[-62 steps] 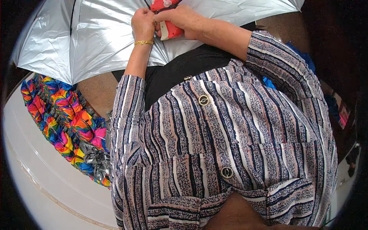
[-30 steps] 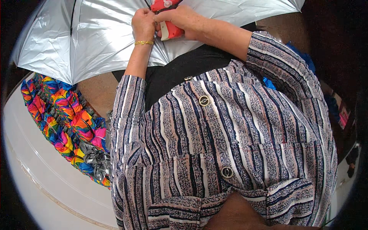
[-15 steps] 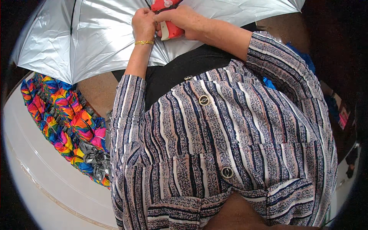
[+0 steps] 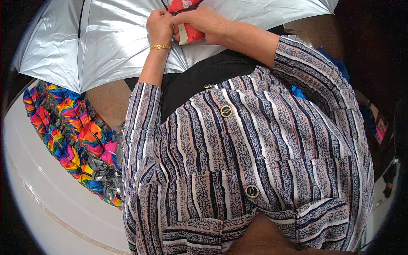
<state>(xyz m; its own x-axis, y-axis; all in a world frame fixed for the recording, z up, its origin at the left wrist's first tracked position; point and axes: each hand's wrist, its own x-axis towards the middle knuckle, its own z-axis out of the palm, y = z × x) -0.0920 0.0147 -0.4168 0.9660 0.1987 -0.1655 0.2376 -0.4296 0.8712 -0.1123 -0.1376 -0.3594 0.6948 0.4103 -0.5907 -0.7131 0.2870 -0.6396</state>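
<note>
A silver umbrella canopy [image 4: 114, 46] is spread open across the far part of the view, with dark ribs running over its inner side. My right hand [image 4: 207, 24] is closed around a red and white hand-held device [image 4: 193, 35], whose exact kind I cannot make out. My left hand [image 4: 160, 27], with a gold bracelet at the wrist, is closed in a pinch right beside it, over the silver cloth. The fingertips of both hands meet, and what the left fingers pinch is hidden.
Several folded rainbow-coloured cloth bundles [image 4: 80, 123], probably umbrellas, lie in rows on the left. Next to them is a crumpled silver bundle [image 4: 108, 176]. White curved surface [image 4: 51, 178] lies beyond them. Blue material [image 4: 335, 63] shows behind my right arm.
</note>
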